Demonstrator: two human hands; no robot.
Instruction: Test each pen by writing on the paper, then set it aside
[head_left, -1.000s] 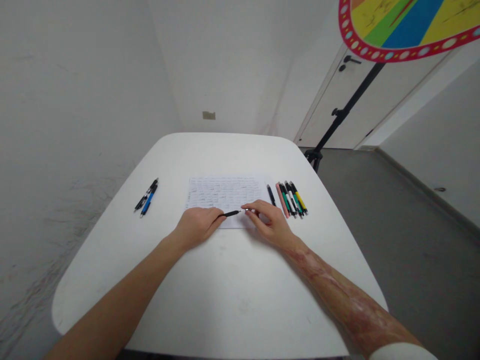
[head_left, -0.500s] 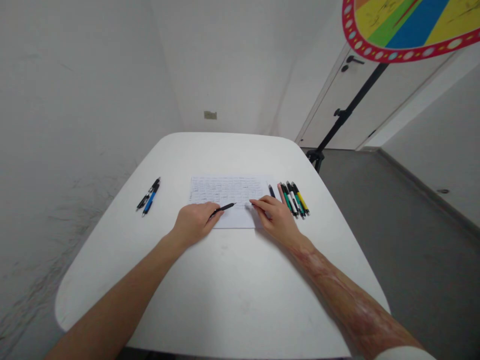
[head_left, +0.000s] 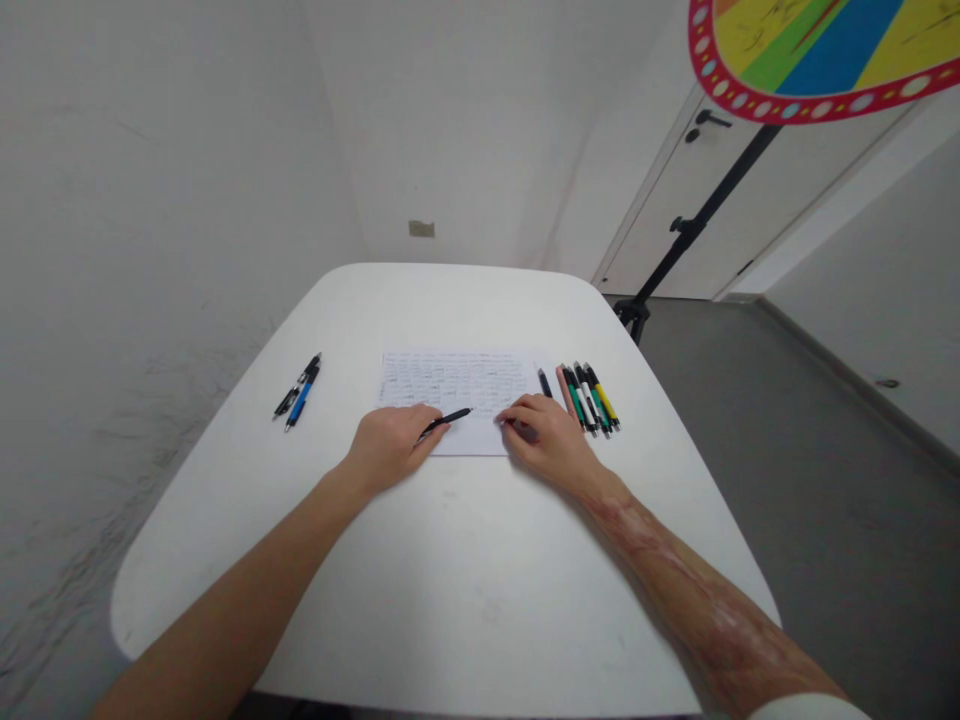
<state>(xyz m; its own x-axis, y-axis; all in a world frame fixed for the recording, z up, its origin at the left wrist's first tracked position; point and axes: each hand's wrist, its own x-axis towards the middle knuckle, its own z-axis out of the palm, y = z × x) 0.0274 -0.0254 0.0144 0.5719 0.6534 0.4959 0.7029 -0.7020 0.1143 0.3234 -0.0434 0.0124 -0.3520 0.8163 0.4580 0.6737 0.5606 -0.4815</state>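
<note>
Holding the black pen [head_left: 448, 418] low and almost flat, the left hand [head_left: 390, 445] has its fingers curled closed round the barrel, and the tip pokes out to the right over the near part of the sheet [head_left: 457, 385], which is covered in rows of handwriting. The right hand [head_left: 547, 440] sits just across from it with the fingers bent and the fingertips down on the sheet's near right corner. It might be pinching something small, but honestly I can't tell from this angle. Just beside that hand there's a row of pens [head_left: 589, 395] lying side by side, and well off to the left two pens [head_left: 298, 392] lie together on the white surface [head_left: 450, 580]. A colourful wheel [head_left: 817, 50] on a stand hangs in the far right corner of the room. My worry would be the sheet: it looks loose on a smooth top and only the fingertips pin it, so a dragged tip could skid or crease it, or smear the ink. A careless right wrist could also bump that row and send the pens rolling toward the edge.
</note>
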